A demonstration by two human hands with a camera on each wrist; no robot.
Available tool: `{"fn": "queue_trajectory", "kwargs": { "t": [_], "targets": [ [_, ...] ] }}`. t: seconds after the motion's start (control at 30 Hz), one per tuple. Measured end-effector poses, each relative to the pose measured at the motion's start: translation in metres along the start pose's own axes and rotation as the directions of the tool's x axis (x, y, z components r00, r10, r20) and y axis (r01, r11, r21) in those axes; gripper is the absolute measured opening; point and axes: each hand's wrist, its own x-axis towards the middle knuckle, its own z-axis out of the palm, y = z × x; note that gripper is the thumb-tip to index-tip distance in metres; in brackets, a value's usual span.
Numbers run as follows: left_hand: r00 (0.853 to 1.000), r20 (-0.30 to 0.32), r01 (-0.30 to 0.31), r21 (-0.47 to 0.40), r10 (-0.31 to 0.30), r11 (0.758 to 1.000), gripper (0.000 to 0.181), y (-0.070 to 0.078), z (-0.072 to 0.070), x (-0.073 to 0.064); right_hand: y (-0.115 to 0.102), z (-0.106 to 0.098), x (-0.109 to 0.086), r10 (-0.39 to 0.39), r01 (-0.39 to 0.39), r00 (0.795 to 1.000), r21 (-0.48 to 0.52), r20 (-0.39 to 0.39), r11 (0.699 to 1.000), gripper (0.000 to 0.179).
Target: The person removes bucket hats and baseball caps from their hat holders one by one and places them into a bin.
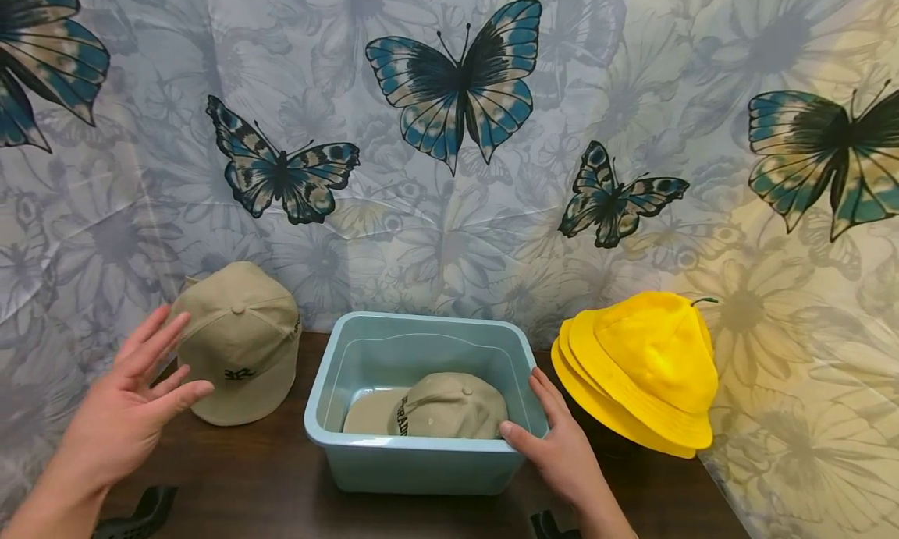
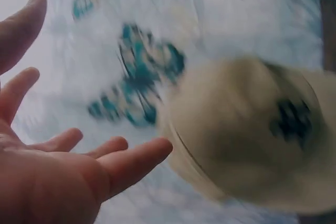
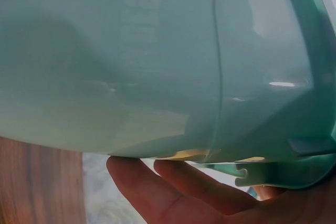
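From the head camera, the person's right hand (image 1: 558, 445) grips the right front corner of a light blue plastic tub (image 1: 365, 445). The thumb lies over the rim and the fingers run along the tub's right side. Inside the tub, just left of that thumb, lies a tan cloth cap with dark letters (image 1: 449, 406). To the right of this hand, close to it, sits a stack of bright yellow cloth bucket hats (image 1: 646, 371).

The person's left hand (image 1: 129, 402) is held up with its fingers spread wide and holds nothing. Just past its fingertips sits a second tan cloth cap with a small dark logo (image 1: 242, 344). The thumb looks very near the cap's edge, but it is hard to tell if they touch. Everything rests on a dark brown wooden table (image 1: 246, 484), well in front of a pale flowery curtain with big blue butterflies (image 1: 449, 94).

From the left wrist camera, the left hand (image 2: 58, 166) is open, palm up, fingers apart. The tan logo cap (image 2: 247, 135) is blurry and sits just beyond the fingertips. The butterfly curtain (image 2: 136, 77) is behind it.

From the right wrist camera, the light blue tub (image 3: 131, 61) fills almost the whole view. The right hand's fingers (image 3: 173, 192) press against the tub's wall, under its rim. A strip of the brown table (image 3: 39, 182) shows at the lower left.
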Motion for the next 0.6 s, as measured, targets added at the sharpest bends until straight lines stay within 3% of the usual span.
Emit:
{"fn": "queue_trajectory", "kwargs": {
  "t": [0.1,0.17,0.2,0.27,0.33,0.37,0.4,0.6],
  "targets": [
    [0.994,-0.071,0.084,0.014,-0.082,0.996,0.079,-0.027,-0.011,-0.009,0.0,0.0,-0.001,0.002,-0.002,1.0,0.0,-0.002,1.0,0.092],
    [0.986,-0.085,0.135,-0.066,-0.14,0.989,0.077,-0.048,-0.015,-0.014,0.0,-0.001,-0.001,0.002,-0.002,1.0,0.002,-0.003,1.0,0.092],
    [0.983,-0.077,0.151,-0.149,-0.164,0.977,0.076,-0.059,-0.016,-0.017,-0.001,-0.001,-0.001,0.003,-0.003,1.0,0.003,-0.004,1.0,0.092],
    [0.979,-0.049,0.168,-0.361,-0.199,0.917,0.076,-0.081,-0.019,-0.021,-0.001,-0.002,-0.002,-0.002,0.002,1.0,0.006,-0.001,1.0,0.092],
    [0.976,-0.02,0.171,-0.549,-0.217,0.818,0.077,-0.1,-0.021,-0.026,-0.001,-0.001,-0.002,-0.003,0.003,1.0,0.013,0.002,1.0,0.091],
    [0.974,-0.001,0.181,-0.6,-0.228,0.779,0.077,-0.108,-0.022,-0.028,-0.001,-0.001,-0.002,-0.002,0.002,1.0,0.015,0.003,1.0,0.091],
    [0.971,0.014,0.194,-0.627,-0.237,0.755,0.078,-0.115,-0.023,-0.031,-0.001,-0.001,-0.002,-0.003,0.003,1.0,0.016,0.003,1.0,0.091],
    [0.958,0.09,0.263,-0.645,-0.271,0.717,0.071,-0.144,-0.026,-0.041,0.001,0.0,-0.001,-0.006,0.006,1.0,-0.007,-0.002,1.0,0.093]
  ]
}}
